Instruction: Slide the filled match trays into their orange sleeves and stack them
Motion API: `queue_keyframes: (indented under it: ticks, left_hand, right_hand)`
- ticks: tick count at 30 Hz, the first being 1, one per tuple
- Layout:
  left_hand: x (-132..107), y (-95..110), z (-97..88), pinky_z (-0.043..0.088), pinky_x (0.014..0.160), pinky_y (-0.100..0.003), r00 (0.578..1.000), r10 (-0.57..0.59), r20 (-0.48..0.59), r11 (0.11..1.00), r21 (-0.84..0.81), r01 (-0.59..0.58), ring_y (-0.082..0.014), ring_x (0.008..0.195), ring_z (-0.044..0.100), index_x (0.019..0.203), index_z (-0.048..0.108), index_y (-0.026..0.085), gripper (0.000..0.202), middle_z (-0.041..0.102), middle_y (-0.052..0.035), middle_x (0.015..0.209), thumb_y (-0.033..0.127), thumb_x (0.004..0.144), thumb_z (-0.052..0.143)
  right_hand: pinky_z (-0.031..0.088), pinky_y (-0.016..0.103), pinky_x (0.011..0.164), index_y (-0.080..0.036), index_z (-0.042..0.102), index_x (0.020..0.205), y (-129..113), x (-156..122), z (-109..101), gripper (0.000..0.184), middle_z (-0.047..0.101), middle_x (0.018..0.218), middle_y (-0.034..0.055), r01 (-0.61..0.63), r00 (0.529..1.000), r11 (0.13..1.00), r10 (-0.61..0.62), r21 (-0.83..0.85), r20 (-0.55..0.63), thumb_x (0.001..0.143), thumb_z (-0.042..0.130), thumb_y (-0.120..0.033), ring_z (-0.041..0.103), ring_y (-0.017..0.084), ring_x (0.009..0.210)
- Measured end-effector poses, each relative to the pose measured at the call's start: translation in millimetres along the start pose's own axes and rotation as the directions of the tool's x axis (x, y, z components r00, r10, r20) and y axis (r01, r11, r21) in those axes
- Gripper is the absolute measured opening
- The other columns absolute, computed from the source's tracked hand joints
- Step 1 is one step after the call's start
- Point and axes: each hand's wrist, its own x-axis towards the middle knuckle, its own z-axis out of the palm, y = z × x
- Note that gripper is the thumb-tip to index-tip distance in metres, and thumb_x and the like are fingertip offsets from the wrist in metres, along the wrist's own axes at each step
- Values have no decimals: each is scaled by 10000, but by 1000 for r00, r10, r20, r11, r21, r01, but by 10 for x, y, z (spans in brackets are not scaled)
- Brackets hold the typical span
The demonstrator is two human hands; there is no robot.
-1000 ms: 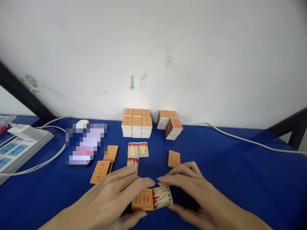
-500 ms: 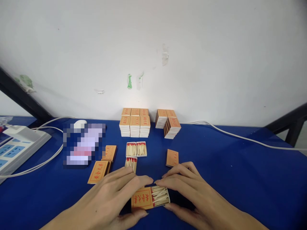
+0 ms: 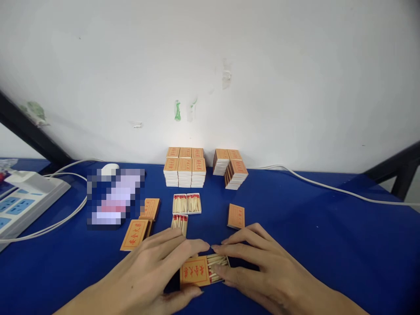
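Note:
Close to me, a matchbox (image 3: 194, 272) lies partly slid apart, its orange sleeve at the left and its tray of matches (image 3: 215, 261) sticking out to the right. My left hand (image 3: 157, 267) grips the sleeve, thumb along the near edge and fingers along the far one. At the tray my right hand (image 3: 259, 267) has its thumb over the matches and its fingertips by the far edge. Just beyond my left fingers is an uncovered tray of red-tipped matches (image 3: 180, 222), partly hidden. Behind it two more full trays (image 3: 187, 204) sit side by side.
Orange sleeves (image 3: 135, 234) lie at the left, and a single matchbox (image 3: 236, 216) at the right. Stacked matchboxes (image 3: 184, 170) and a smaller stack (image 3: 235, 173) stand by the wall. A blurred-out phone-like object (image 3: 114, 199), a power strip (image 3: 29, 201) and white cables (image 3: 328, 192) are also on the blue table.
My right thumb has moved from the tray's near edge up onto the matches. The left hand and the matchbox sleeve stay nearly where they were.

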Motion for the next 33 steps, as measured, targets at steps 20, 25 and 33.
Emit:
queue_keyframes:
  ticks: [20, 25, 33]
  left_hand:
    - [12, 11, 37, 711, 962, -362, 997, -15, -73, 1000, -15, 13, -258, 1209, 801, 1475, 531, 343, 607, 814, 0, 1334, 123, 951, 747]
    - [9, 3, 46, 705, 927, -354, 997, -4, -78, 999, -39, 1, -247, 1152, 804, 1490, 529, 327, 620, 812, -9, 1308, 112, 952, 748]
    - [19, -1, 44, 696, 916, -355, 999, -2, -54, 999, -38, 0, -252, 1163, 801, 1489, 523, 332, 643, 816, 6, 1306, 114, 943, 784]
  right_hand:
    - [628, 407, 952, -163, 793, 1342, -19, -58, 155, 247, 853, 1317, 69, 50, 993, 991, -62, -123, -97, 1193, 600, -200, 762, 242, 1118]
    - [626, 383, 978, -194, 776, 1383, -38, -62, 137, 277, 849, 1325, 50, 40, 995, 988, -53, -148, -82, 1200, 569, -196, 751, 240, 1146]
    - [568, 359, 1007, -237, 808, 1242, -27, -50, 114, 332, 840, 1295, 46, 37, 992, 994, -50, -106, -118, 1236, 478, -208, 713, 217, 1164]
